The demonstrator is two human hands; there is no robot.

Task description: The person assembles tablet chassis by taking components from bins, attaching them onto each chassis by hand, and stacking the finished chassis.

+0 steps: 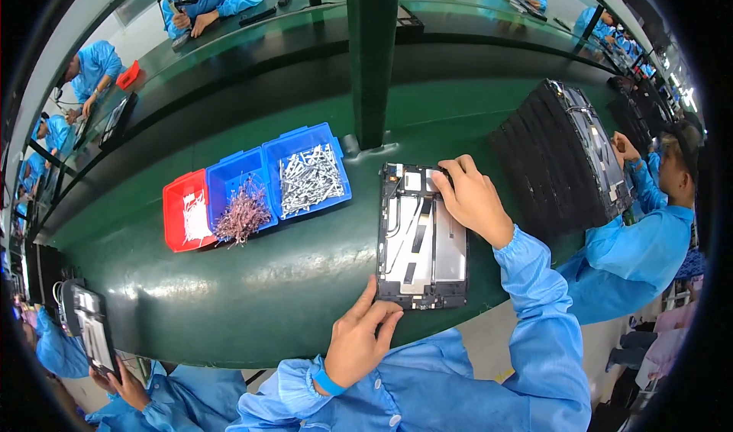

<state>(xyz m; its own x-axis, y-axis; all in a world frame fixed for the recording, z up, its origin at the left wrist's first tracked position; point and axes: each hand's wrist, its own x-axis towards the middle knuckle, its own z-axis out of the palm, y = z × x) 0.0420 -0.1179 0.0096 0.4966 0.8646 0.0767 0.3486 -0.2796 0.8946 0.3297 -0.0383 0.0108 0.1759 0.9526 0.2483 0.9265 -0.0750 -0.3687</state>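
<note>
At far left I see a co-worker's hand [131, 390] holding an opened device [93, 333]. Next come a red bin [175, 217] of white pieces, a blue bin [221, 174] of reddish wires, and another blue bin [336, 138] of silvery parts. My left hand [357, 346], loosely open, touches the lower-left corner of an opened tablet [412, 241] lying on the green bench [305, 279]. My right hand [475, 199] bends over its upper-right corner; I can't tell whether it grips. A black stack [534, 169] stands beyond.
</note>
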